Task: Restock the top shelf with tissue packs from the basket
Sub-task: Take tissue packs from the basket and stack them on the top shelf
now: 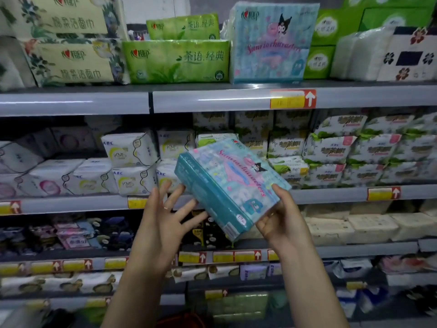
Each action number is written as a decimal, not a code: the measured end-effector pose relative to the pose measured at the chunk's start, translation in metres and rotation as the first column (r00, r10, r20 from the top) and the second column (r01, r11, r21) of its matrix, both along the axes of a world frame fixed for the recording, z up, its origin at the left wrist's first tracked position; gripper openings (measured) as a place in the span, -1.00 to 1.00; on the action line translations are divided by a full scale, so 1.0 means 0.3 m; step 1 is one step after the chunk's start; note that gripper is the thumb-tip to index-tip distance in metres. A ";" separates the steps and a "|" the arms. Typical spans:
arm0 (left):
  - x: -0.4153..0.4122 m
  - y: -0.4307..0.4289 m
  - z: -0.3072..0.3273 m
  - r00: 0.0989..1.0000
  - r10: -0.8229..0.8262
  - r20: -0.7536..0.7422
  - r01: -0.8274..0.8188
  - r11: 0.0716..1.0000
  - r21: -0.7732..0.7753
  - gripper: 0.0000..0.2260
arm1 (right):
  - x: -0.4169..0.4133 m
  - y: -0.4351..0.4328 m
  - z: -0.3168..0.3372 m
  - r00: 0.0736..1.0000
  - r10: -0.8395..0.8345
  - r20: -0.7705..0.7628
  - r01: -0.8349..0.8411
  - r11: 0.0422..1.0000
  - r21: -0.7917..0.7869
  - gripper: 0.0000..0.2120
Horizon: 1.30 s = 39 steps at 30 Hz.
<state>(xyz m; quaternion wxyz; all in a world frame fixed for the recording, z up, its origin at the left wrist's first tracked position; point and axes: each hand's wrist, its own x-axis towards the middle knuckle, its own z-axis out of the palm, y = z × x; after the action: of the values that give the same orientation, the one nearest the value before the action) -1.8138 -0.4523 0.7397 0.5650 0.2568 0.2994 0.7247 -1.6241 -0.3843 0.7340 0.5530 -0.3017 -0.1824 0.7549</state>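
The right hand grips one blue tissue pack, tilted, below the top shelf edge. The left hand is spread just beside it. One matching pack stands above, tight between two green packs and green boxes.

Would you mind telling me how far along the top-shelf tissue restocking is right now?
Done: one light-blue cartoon-print tissue pack already stands on the grey top shelf. In hand: the right hand grips a matching pack, left hand open beside it. Left: shelving it.
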 end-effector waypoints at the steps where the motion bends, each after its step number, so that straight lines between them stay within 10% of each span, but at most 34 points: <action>1: -0.005 -0.002 -0.002 1.000 0.001 -0.002 -0.002 1.000 -0.008 -0.01 | 0.001 0.004 -0.008 1.000 0.006 0.014 -0.006 1.000 -0.004 -0.59; 12: -0.082 -0.011 -0.029 0.992 -0.072 -0.107 0.055 0.987 -0.152 -0.29 | 0.032 0.016 -0.040 0.973 0.160 0.168 -0.182 0.975 0.123 -0.68; 16: -0.095 -0.022 -0.019 0.956 -0.201 -0.213 0.159 0.967 -0.200 -0.08 | 0.046 0.013 -0.034 0.957 0.189 0.219 -0.222 0.966 0.135 -0.71; 21: -0.084 -0.040 -0.042 0.903 -0.303 -0.304 0.224 0.937 -0.269 -0.43 | 0.035 -0.004 -0.022 0.925 0.239 0.297 -0.292 0.945 0.148 -0.59; 27: -0.076 -0.055 -0.079 0.931 -0.184 -0.314 0.117 0.968 -0.223 -0.16 | 0.008 -0.035 -0.015 0.926 0.160 0.342 -0.232 0.956 0.181 -0.64; 31: -0.049 -0.068 -0.089 0.972 -0.092 -0.217 0.053 0.983 -0.176 -0.63 | 0.004 -0.062 -0.011 0.906 0.097 0.413 -0.192 0.962 0.195 -0.58; 34: -0.031 -0.072 -0.079 0.982 -0.060 -0.177 0.038 0.991 -0.126 -0.53 | 0.026 -0.096 -0.027 0.892 0.084 0.445 -0.191 0.960 0.203 -0.44; 39: -0.016 -0.085 -0.077 0.971 -0.069 -0.231 0.037 0.989 -0.142 -0.66 | 0.035 -0.147 -0.011 0.918 0.018 0.397 -0.125 0.962 0.245 -0.80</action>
<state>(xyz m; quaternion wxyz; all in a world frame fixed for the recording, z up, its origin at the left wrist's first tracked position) -1.8187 -0.4779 0.7167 0.5611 0.3093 0.4062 0.6515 -1.6137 -0.4284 0.7307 0.5125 -0.3627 -0.3993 0.6680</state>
